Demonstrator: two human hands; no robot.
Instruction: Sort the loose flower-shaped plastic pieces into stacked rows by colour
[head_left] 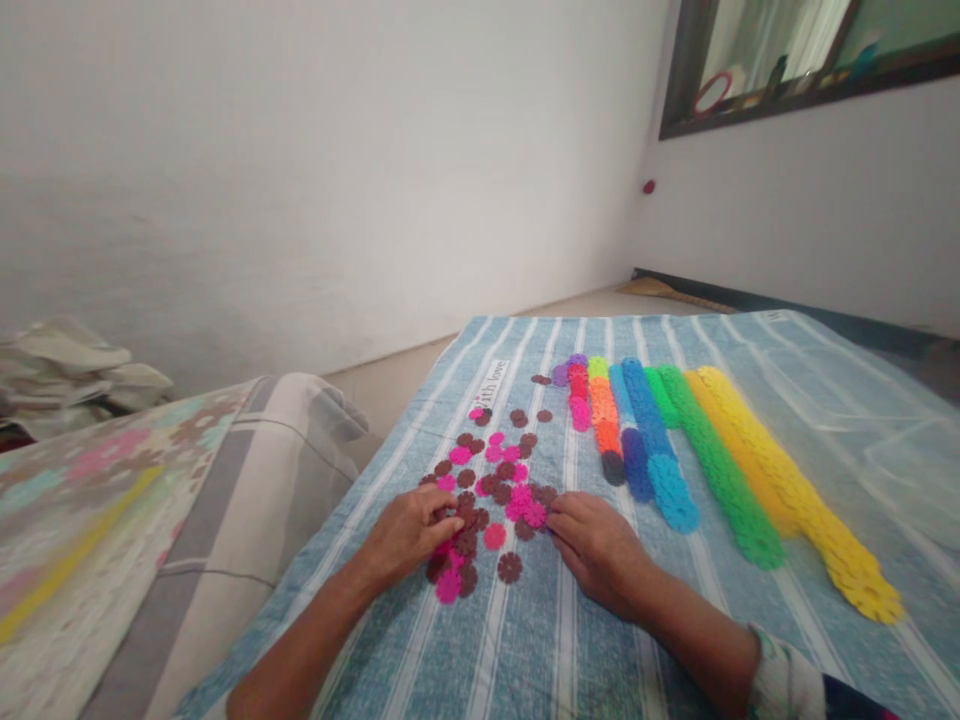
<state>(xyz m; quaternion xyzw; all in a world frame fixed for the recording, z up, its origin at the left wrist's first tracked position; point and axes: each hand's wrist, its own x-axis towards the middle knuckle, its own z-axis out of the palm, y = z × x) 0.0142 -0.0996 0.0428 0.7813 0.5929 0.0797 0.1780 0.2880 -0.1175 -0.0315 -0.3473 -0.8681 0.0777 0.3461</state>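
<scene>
Brown and pink discs point(510, 568) lie scattered on a striped cloth point(405, 640).
The left hand point(412, 530) touches the scatter's left side, thumb near fingers; the right hand point(596, 548), apart from it, has its fingertips at the right edge; whether either grips a disc, I cannot tell. Farther right run a blue row point(649, 420), a green row point(720, 470) and a yellow row point(795, 490).

You are in what looks like a room of a home. The surface point(517, 640) before you wears a striped blue cloth printed "with love"; to your left lie a floral cover point(112, 450) and a heap of fabric point(82, 375). Around you are plain pale walls point(337, 150), one with a dark-framed window point(765, 60) showing small odds and ends.
</scene>
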